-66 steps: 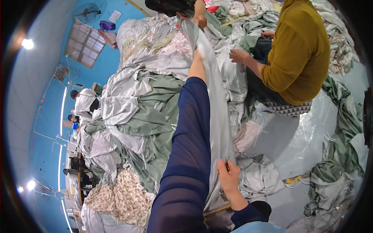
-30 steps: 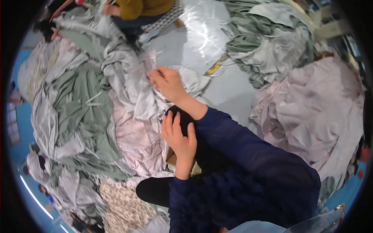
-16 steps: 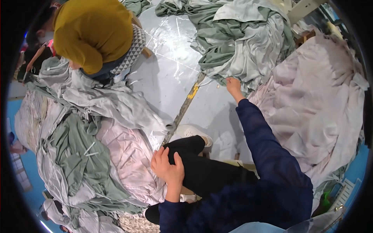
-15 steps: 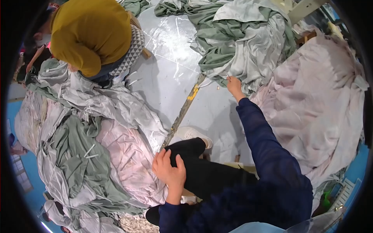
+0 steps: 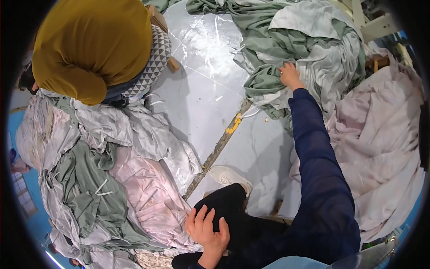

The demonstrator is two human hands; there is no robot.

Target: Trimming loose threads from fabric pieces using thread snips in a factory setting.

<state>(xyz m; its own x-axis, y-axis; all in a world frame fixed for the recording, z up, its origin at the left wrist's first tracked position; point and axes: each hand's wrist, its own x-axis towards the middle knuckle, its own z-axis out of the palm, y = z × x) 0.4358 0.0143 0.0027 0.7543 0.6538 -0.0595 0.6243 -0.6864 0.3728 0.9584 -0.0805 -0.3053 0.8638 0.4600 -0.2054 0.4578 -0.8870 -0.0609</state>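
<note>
My right hand (image 5: 290, 76) reaches out onto a heap of green and white cloth (image 5: 313, 58) on the floor ahead, to the right. Its bent fingers close on a fold of the green cloth (image 5: 267, 81), with the fingertips partly lost among the folds. Over my black-trousered leg (image 5: 224, 201) lies my left hand (image 5: 208, 229), fingers spread and holding nothing. Just left of it is a pink cloth (image 5: 150, 188), beside a crumpled green cloth (image 5: 87, 184) with white ties.
A person in a mustard top (image 5: 94, 49) bends over grey-white cloth (image 5: 134, 130) at the upper left. A large pale pink heap (image 5: 380, 139) stands at the right. A worn dark strip (image 5: 217, 150) crosses the grey floor (image 5: 201, 67). My light shoe (image 5: 230, 178) rests there.
My right hand has moved from the near edge of the green and white heap farther onto it. The left hand stays on my leg. The whole view has shifted slightly.
</note>
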